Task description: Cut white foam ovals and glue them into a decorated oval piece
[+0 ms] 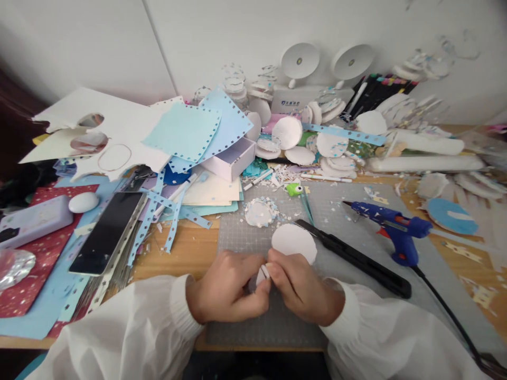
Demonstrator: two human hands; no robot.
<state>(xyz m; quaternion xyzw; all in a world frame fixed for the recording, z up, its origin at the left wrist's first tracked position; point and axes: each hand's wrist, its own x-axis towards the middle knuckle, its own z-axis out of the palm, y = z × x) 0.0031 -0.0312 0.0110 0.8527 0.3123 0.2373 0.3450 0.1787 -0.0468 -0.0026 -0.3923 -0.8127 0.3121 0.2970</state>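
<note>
In the head view, a small white piece (262, 274) is held between the two hands at the near middle, above a grey cutting mat (273, 332). The grip of the left hand (233, 287) is clamped on it with thumb and fingers, and it is pinched from the right by the fingertips of the right hand (303, 287). The piece is mostly covered by the fingers; it seems to be folded paper or card, though this cannot be told for sure.

Just beyond the right hand, a white disc (293, 241) is laid flat on the mat, partly hidden. Farther off, a round patch of confetti (260, 211) is seen, with a green clip (294, 190) to its right. A long black tool (352, 258) and a blue glue gun (396, 224) are placed on the right.

On the left of the wooden tabletop (198, 248), a phone (106, 232) and starred blue strips (174, 224) are seen. White discs (287, 133) are heaped at the far side, before two white lamps (300, 62).
</note>
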